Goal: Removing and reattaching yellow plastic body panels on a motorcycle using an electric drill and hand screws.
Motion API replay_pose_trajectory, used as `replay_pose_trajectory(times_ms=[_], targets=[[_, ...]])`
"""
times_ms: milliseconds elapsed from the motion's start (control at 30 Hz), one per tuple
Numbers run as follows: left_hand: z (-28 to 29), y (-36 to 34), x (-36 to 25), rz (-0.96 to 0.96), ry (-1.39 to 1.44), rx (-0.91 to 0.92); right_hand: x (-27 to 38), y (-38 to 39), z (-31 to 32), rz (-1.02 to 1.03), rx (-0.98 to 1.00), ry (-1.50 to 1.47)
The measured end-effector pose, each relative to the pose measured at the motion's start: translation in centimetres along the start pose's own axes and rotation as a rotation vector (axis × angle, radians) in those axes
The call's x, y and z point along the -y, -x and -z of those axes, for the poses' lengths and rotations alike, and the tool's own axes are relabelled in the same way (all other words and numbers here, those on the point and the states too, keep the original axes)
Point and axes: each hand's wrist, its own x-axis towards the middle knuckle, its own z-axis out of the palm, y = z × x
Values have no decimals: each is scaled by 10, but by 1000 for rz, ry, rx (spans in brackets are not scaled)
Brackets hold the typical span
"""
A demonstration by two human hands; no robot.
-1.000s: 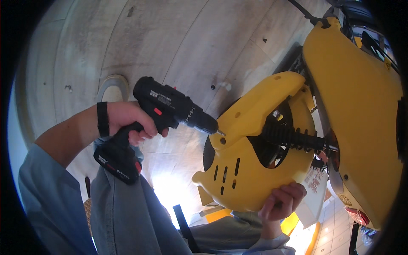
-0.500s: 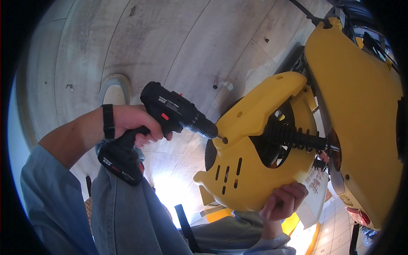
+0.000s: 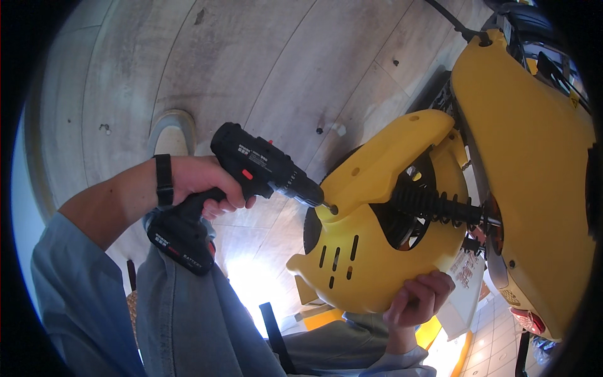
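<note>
My left hand (image 3: 213, 185) is closed round the handle of a black cordless drill (image 3: 264, 163). The drill's bit meets a dark round bolt or recessed hole (image 3: 334, 209) on a yellow plastic wheel cover (image 3: 352, 276) with slots. My right hand (image 3: 419, 295) grips the cover's lower right edge, fingers curled over it. Behind the cover show a black coil-spring shock (image 3: 452, 210) and part of a dark wheel (image 3: 311, 232). The yellow body (image 3: 521, 157) of a vehicle lies to the right, beside the cover.
A wood-look floor (image 3: 264, 56) stretches behind, with small dark bits on it. My shoe (image 3: 169, 135) and jeans (image 3: 182, 320) are at the left and bottom. A black cable (image 3: 451, 19) runs to the body's upper end. Bright light glares low in the middle.
My left hand and the drill have moved slightly right and down, bringing the bit onto the cover's bolt or hole. My right hand stays on the cover's edge.
</note>
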Motion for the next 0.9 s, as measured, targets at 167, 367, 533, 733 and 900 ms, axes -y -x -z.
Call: replay_pose_trajectory(times_ms=[167, 367, 533, 733, 900], targets=[[-2, -1, -1, -3, -1, -4, -1, 1, -1, -19, -4, -11], [-3, -1, 0, -4, -17, -28, 1, -3, -2, 24, -2, 14], [-3, -2, 0, 4, -15, -34, 0, -2, -3, 32, -9, 20], [-7, 2, -2, 7, -29, -48, -2, 2, -1, -8, -2, -5], [-6, 1, -2, 20, -22, -48, -2, 3, -1, -16, -2, -16]])
